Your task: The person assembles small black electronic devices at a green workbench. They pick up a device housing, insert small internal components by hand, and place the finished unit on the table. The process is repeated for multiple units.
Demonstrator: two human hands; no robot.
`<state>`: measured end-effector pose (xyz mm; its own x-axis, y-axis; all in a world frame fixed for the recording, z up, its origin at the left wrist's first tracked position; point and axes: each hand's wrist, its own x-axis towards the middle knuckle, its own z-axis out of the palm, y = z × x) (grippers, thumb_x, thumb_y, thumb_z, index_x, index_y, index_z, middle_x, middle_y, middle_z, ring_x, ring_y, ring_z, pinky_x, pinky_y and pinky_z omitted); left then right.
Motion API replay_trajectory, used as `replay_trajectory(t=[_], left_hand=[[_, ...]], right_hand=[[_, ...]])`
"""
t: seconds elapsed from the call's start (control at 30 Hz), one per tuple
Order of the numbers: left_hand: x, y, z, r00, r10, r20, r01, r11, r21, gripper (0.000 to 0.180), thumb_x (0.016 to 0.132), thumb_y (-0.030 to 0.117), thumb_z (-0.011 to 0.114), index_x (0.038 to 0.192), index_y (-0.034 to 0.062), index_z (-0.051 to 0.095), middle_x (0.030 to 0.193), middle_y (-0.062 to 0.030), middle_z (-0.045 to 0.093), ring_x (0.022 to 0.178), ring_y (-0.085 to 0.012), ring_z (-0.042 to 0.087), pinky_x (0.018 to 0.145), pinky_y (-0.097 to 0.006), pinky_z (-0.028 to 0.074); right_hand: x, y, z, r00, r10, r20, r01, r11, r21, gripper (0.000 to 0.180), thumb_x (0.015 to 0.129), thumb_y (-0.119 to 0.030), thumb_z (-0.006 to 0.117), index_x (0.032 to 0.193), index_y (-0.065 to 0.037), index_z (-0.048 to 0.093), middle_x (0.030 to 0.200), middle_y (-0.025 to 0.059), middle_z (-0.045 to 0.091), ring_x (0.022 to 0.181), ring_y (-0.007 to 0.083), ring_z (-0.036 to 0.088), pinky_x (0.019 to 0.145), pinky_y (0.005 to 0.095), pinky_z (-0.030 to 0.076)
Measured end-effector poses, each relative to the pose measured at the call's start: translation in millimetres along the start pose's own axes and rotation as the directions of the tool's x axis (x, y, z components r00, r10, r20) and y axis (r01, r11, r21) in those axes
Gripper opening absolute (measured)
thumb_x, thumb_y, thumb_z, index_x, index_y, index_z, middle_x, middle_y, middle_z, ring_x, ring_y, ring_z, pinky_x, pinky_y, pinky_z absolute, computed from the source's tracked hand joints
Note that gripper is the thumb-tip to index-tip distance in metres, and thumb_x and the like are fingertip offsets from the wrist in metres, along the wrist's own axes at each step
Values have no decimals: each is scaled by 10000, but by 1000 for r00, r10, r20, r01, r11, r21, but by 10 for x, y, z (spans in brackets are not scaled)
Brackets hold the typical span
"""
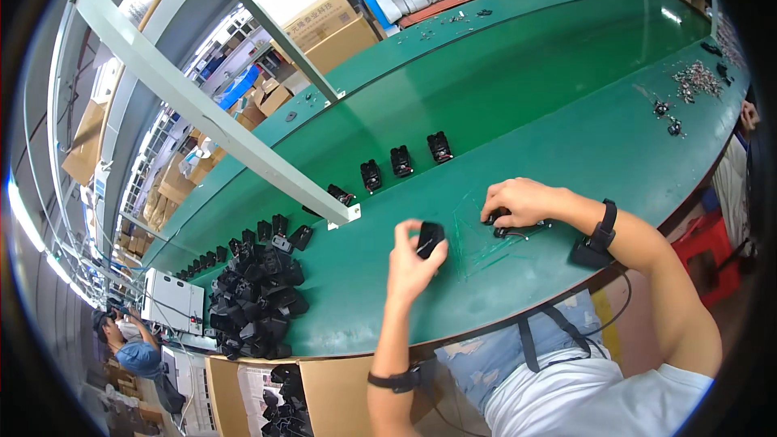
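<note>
Holding a small black plastic housing (pixel 430 238) raised just above the long green matted surface (pixel 518 105), left hand (pixel 413 263) with fingers closed around the part, thumb on one side and fingertips on the other; pressing down on a second small black plastic part (pixel 495 217) lying on the surface, right hand (pixel 522 201) with fingers curled together over it, so most of that part hidden; thin metal pin or wire (pixel 526 233) lying just beside the right hand, toward the near edge; black bands on both wrists; scratched pale marks on the green mat between the two hands.

Further left, a heaped pile of the same black plastic housings (pixel 255 299) resting on the surface, well apart from the left hand; below it, an open brown cardboard box (pixel 324 392) holding more black parts, standing under the near edge; beyond the hands, three finished black units (pixel 402 162) standing upright in a row, with a fourth (pixel 340 194) near a slanted white metal frame bar (pixel 218 125); far right, a scatter of small grey metal pieces (pixel 696 79); another person in a blue shirt (pixel 133 348) at lower left, beside a white box-shaped device (pixel 172 301).
</note>
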<state>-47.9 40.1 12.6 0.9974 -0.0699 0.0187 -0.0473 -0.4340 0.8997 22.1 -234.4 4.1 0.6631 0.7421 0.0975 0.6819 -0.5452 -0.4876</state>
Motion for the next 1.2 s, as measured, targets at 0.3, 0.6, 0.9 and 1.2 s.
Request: replay_trajectory(t=[0.3,0.6,0.9,1.2], left_hand=[[720,205,687,970,-148,194,236,771,-591,579,938,256,696,1400,143,364,972,-85,634,599,-114,575,452,-220,416],[664,93,745,963,92,253,121,690,-714,866,836,-14,685,1544,149,214,1254,-145,547,942,-217,669,669,-265,542],[618,162,951,974,192,119,-167,966,-195,854,789,-87,697,1524,102,307,1295,-137,563,901,-170,698,653,-248,570],[645,108,915,938,336,89,-341,938,56,849,717,-41,771,1476,127,430,1347,-128,551,742,-97,646,546,-216,494]], right_hand=[[-130,176,40,932,342,-118,-114,586,802,177,987,-117,567,1086,-22,678,775,23,660,703,91,642,641,257,532],[-199,106,3,925,372,-78,-21,255,967,215,964,-42,565,1158,12,636,940,78,708,822,110,673,725,244,545],[-226,105,-21,925,379,-10,-122,321,939,267,908,21,601,1170,54,637,957,127,722,853,141,700,787,263,571],[-222,80,-100,966,230,-120,-127,823,553,230,859,-60,689,1081,-2,691,752,122,733,696,154,730,694,275,592]])
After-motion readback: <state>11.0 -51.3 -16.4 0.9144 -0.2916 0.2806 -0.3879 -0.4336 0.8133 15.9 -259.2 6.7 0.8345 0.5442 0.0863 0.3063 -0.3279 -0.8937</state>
